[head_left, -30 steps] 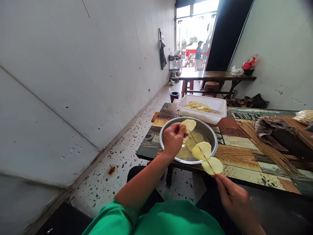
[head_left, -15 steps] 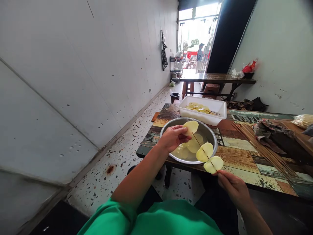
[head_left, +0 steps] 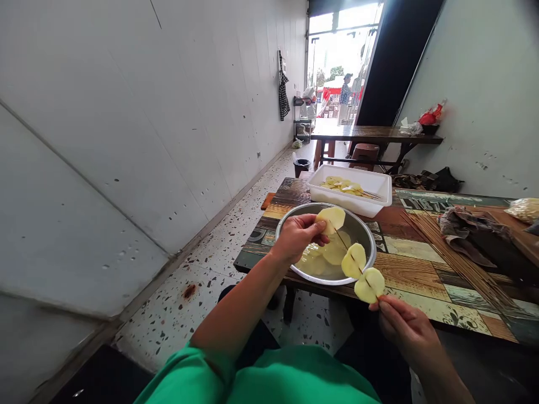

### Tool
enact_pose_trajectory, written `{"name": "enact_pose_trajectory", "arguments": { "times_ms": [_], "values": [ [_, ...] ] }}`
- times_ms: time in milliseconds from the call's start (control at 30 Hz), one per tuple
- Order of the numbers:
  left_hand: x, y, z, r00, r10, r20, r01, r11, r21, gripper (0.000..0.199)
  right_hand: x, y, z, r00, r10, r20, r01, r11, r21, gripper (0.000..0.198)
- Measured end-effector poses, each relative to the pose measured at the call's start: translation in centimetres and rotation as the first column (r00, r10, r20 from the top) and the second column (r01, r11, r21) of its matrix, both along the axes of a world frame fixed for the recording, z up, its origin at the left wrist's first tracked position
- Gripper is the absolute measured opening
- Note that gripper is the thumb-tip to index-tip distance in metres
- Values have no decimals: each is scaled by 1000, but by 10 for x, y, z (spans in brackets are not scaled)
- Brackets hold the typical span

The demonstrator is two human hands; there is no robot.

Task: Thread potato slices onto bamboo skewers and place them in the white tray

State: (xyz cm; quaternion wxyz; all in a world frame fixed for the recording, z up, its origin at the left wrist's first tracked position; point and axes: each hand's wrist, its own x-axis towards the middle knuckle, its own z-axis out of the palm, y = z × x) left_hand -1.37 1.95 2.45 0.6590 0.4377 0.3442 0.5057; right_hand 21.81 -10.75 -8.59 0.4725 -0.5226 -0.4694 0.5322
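Observation:
Between the thumb and fingers of my left hand (head_left: 300,238) is a thin potato slice (head_left: 332,216), held at the tip of a thin skewer (head_left: 342,240). My right hand (head_left: 404,322) pinches the skewer's lower end. Further down the skewer, threaded potato slices (head_left: 369,285) sit in two folded groups close to my right fingers. Beneath my left hand stands a round metal basin (head_left: 370,247) of cloudy water, with loose potato slices (head_left: 314,262) in it. My left hand hides part of the basin's rim.
Behind the basin, a white plastic tub (head_left: 381,182) holds skewered slices. A bundle of bare skewers (head_left: 458,258) and a crumpled cloth (head_left: 467,224) lie on the patterned table (head_left: 408,269) at right. A wall (head_left: 189,140) runs along the left; a person (head_left: 345,92) stands outside the doorway.
The skewer's tip now meets the slice in my left hand, apparently piercing it. My right hand and the threaded slices have shifted slightly right and down.

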Motion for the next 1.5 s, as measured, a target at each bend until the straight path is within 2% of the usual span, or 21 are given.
{"name": "enact_pose_trajectory", "arguments": {
  "times_ms": [67,167,233,300,367,467,567,667,767,800,867,933,967,1033,1100,1200,1267,1333,1400,1433,1500],
  "values": [
    [0,0,-1,1000,-2,-22,3,999,44,25,-1,0,0,998,14,-58,-15,1000,-23,41],
    [1,-2,-3,995,53,-80,-43,990,132,23,-3,-1,-1,964,-137,227,102,982,161,33],
    [3,-3,-4,989,97,-113,-76,981,181,21,-7,-1,-2,855,-337,394,175,903,392,25],
    [4,-4,-4,986,117,-122,-91,975,201,21,-11,-2,-3,786,-461,412,205,824,529,22],
    [4,-4,-4,988,100,-118,-76,978,192,22,-12,-4,-2,837,-393,381,194,864,464,25],
    [1,-3,-5,988,48,-150,-22,985,171,23,-10,-8,3,972,-125,198,90,980,179,38],
    [-1,-4,-5,975,45,-217,-1,980,198,21,-8,-11,6,974,-100,202,70,986,150,37],
    [0,-8,-6,968,46,-245,10,975,223,19,-11,-8,5,852,-303,427,96,892,442,21],
    [5,-10,-8,975,62,-211,-18,979,202,21,-15,-5,7,770,-449,454,76,770,634,14],
    [6,-11,-9,979,75,-188,-39,981,191,22,-15,-4,8,778,-437,451,80,782,618,14],
    [8,-10,-11,986,110,-125,-89,983,160,23,-14,-6,14,860,-309,407,94,879,468,18],
    [8,-10,-11,990,128,-62,-121,987,110,23,-14,-9,19,974,-101,202,60,978,199,27],
    [8,-9,-11,992,124,-37,-120,990,80,23,-14,-10,21,999,-10,43,7,998,59,31],
    [8,-9,-11,996,87,-6,-87,996,23,23,-14,-14,24,965,68,-253,-109,983,-150,36],
    [8,-9,-11,999,53,8,-53,999,-12,23,-15,-18,23,924,66,-376,-171,952,-255,37],
    [9,-11,-14,995,95,-29,-95,995,5,23,-17,-23,18,979,22,-205,-64,978,-197,37],
    [11,-12,-16,984,155,-83,-150,987,61,22,-17,-25,12,993,-84,78,82,996,25,34],
    [12,-14,-18,974,193,-121,-179,977,120,21,-17,-26,8,916,-257,307,157,936,314,28],
    [14,-15,-19,967,212,-144,-187,967,170,21,-18,-27,9,849,-350,395,147,876,459,24],
    [14,-15,-19,962,226,-152,-195,961,194,21,-19,-28,11,855,-326,404,129,887,444,24],
    [14,-16,-20,952,259,-161,-218,947,234,21,-19,-31,20,930,-167,327,79,961,265,27]
  ]
}}
